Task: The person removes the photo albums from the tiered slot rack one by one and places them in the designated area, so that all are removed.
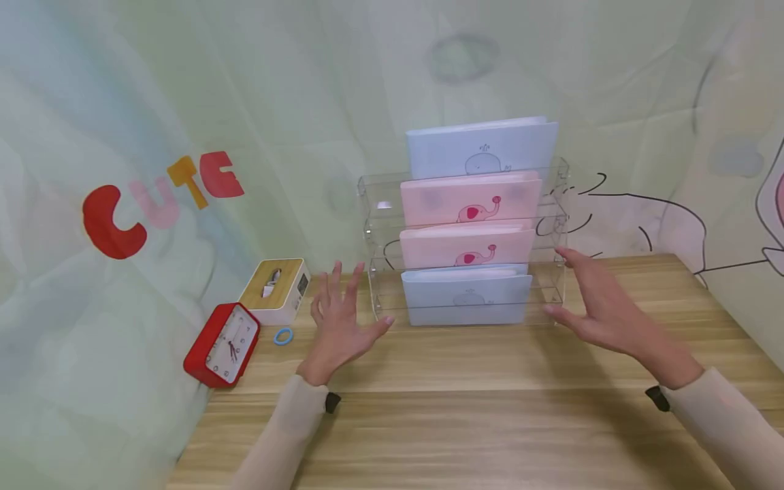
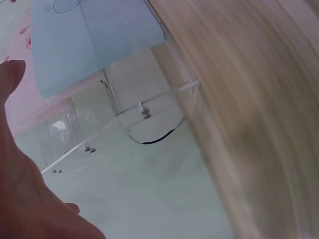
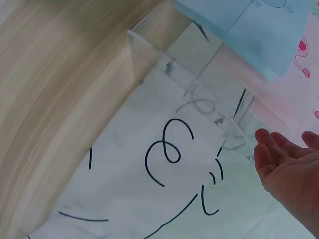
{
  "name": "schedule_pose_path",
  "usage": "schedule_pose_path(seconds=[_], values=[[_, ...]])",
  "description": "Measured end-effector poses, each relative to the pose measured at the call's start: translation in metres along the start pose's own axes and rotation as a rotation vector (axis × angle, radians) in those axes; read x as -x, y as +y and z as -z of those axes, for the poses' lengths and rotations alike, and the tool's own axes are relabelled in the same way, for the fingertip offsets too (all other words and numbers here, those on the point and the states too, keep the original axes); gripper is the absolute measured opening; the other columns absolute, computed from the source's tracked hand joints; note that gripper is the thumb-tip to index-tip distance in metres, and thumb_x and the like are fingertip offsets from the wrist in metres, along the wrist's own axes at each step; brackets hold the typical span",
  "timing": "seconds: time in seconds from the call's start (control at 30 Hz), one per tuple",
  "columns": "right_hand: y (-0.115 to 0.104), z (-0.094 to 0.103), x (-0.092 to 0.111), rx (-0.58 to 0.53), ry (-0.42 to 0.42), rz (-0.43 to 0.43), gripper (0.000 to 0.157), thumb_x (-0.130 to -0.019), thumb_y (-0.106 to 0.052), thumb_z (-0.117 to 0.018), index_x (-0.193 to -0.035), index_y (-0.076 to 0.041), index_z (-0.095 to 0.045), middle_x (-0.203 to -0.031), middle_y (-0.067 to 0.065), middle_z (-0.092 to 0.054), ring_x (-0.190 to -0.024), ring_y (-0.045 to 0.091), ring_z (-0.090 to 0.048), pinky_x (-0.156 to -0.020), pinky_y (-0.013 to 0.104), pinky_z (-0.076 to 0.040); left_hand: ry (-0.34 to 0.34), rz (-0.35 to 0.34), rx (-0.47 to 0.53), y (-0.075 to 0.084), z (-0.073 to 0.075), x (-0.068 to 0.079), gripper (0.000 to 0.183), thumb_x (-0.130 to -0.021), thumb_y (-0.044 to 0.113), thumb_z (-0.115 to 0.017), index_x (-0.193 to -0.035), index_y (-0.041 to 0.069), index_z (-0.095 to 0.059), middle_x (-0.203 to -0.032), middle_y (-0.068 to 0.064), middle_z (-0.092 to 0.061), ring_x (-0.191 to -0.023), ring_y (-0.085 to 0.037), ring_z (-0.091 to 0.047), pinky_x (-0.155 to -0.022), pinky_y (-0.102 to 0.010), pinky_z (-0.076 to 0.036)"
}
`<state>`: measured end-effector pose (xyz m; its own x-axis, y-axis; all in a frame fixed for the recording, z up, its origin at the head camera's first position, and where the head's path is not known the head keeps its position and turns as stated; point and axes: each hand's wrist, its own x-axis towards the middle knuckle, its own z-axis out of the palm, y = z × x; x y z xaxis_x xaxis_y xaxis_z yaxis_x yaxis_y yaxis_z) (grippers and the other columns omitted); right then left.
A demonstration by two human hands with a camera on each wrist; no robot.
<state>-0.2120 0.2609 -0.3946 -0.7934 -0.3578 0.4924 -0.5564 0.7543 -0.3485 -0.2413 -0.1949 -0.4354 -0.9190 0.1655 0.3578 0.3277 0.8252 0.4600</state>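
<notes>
Clear acrylic tiered rack (image 1: pixel 384 205): on the wood-grain tabletop (image 1: pixel 465 429), between your hands.
Left hand (image 1: pixel 339 320), right hand (image 1: pixel 612 316): spread wide, empty.
Risk: your uneven push could spill the flat pink and pale-blue folders (image 1: pixel 437 153).

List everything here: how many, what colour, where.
Table: one, light brown, foreground
Backdrop: one, pale green, behind table
Rack: one, transparent, on table
Blue folders: two, light blue, rack's top and bottom tiers
Pink folders: two, pink, tiers between
Box: one, white with wooden top, left of rack
Clock: one, red, beside box
Ring: one, blue, near box
Letters: four, red, pink, orange, backdrop's left
Left hand: one, bare, left of rack
Right hand: one, bare, rack's right side
Sleeves: two, pale, both arms
Wrist pieces: two, black, at sleeves
</notes>
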Motion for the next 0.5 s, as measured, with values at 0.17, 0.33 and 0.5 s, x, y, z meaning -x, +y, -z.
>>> schedule_pose_path(seconds=[0.17, 0.33, 0.5], values=[[-0.006, -0.009, -0.006, -0.071, -0.032, -0.052, 0.095, -0.092, -0.029, -0.081, -0.167, -0.003, -0.029, -0.16, 0.026, -0.05, -0.14, 0.047, -0.053, -0.112, 0.074, -0.04, -0.027, 0.026, 0.141, 0.001, -0.013, -0.006, 0.109, -0.091, 0.052, -0.074, -0.173, 0.039, -0.004, -0.181, -0.018, -0.005, -0.167, -0.048, -0.003, -0.122, -0.081, -0.01], [-0.005, -0.018, -0.01, -0.116, -0.025, -0.056, 0.086, -0.093, -0.026, -0.08, -0.164, -0.006, -0.035, -0.156, 0.023, -0.056, -0.139, 0.045, -0.056, -0.11, 0.073, -0.044, -0.052, 0.034, 0.221, -0.003, -0.021, -0.01, 0.103, -0.094, 0.051, -0.07, -0.173, 0.039, -0.004, -0.179, -0.019, -0.016, -0.164, -0.049, -0.019, -0.12, -0.084, -0.018], [-0.004, -0.024, -0.012, -0.141, -0.023, -0.042, 0.081, -0.095, -0.023, -0.079, -0.162, -0.005, -0.038, -0.153, 0.022, -0.06, -0.136, 0.044, -0.059, -0.109, 0.071, -0.046, -0.08, -0.001, 0.261, -0.009, -0.028, -0.015, 0.098, -0.098, 0.046, -0.068, -0.174, 0.036, -0.007, -0.18, -0.016, -0.019, -0.163, -0.052, -0.024, -0.123, -0.081, -0.022]])
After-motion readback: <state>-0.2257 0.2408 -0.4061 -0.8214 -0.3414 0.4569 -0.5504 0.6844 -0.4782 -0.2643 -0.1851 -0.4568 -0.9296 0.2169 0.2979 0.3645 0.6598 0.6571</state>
